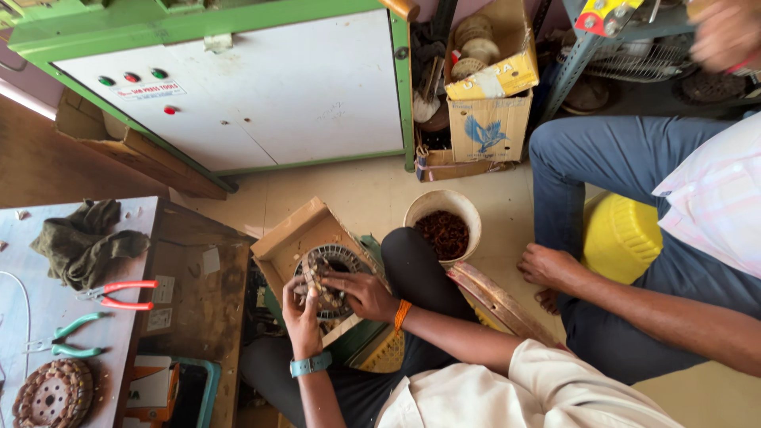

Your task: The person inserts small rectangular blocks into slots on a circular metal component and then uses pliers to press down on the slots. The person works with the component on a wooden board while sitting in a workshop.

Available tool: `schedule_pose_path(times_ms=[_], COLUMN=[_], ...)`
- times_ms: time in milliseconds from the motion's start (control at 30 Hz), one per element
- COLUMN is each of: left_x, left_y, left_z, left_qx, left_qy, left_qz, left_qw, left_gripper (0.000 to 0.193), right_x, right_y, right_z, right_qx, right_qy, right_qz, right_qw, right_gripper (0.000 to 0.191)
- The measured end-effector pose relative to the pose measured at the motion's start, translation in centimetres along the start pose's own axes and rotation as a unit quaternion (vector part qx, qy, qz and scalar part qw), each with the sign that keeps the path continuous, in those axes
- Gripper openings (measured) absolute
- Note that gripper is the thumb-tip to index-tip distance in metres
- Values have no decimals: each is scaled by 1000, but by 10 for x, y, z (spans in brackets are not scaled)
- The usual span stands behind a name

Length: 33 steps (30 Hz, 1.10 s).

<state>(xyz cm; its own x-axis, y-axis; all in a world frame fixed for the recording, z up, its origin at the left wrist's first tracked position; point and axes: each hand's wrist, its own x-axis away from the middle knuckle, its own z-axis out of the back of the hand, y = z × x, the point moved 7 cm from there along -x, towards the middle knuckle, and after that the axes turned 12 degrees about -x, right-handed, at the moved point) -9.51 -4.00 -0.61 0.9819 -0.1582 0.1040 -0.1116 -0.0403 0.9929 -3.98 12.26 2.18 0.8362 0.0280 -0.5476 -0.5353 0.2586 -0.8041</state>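
A round motor stator (339, 257) with copper windings rests on my lap above an open cardboard box (289, 238). My left hand (300, 317), with a teal watch on the wrist, grips the stator's near rim from below. My right hand (363, 293), with an orange band on the wrist, lies across the stator's right side, fingers on the windings. My black-trousered knee (416, 261) is just to the right of it.
A white bucket (468, 210) of copper scraps stands beside my knee. Another person in blue jeans sits on a yellow stool (622, 234), one hand (547, 265) low. On the left, a table (47, 305) holds red pliers (119, 295), green pliers (67, 337), a cloth (83, 242) and a second stator (51, 392). A green-and-white cabinet (238, 87) and cardboard boxes (487, 119) stand behind.
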Motion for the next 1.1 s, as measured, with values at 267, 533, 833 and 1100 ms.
schedule_pose_path(times_ms=[267,533,833,1100], left_x=[6,12,19,17], left_y=[-6,2,-3,5], left_z=[13,9,16,9], left_qx=[4,-16,57,-14], left_qy=[30,56,83,99], left_qz=[-12,-24,-44,-74], left_qw=[999,998,994,992], left_gripper=[34,34,32,32], right_x=[3,5,12,-8], right_y=[-1,13,26,11], right_z=[-6,-6,-8,7], right_qx=[50,59,30,-69], right_qy=[-7,-34,-112,-133], right_qz=[37,23,-10,-85], right_qw=[998,997,993,985], right_gripper=[62,58,44,35])
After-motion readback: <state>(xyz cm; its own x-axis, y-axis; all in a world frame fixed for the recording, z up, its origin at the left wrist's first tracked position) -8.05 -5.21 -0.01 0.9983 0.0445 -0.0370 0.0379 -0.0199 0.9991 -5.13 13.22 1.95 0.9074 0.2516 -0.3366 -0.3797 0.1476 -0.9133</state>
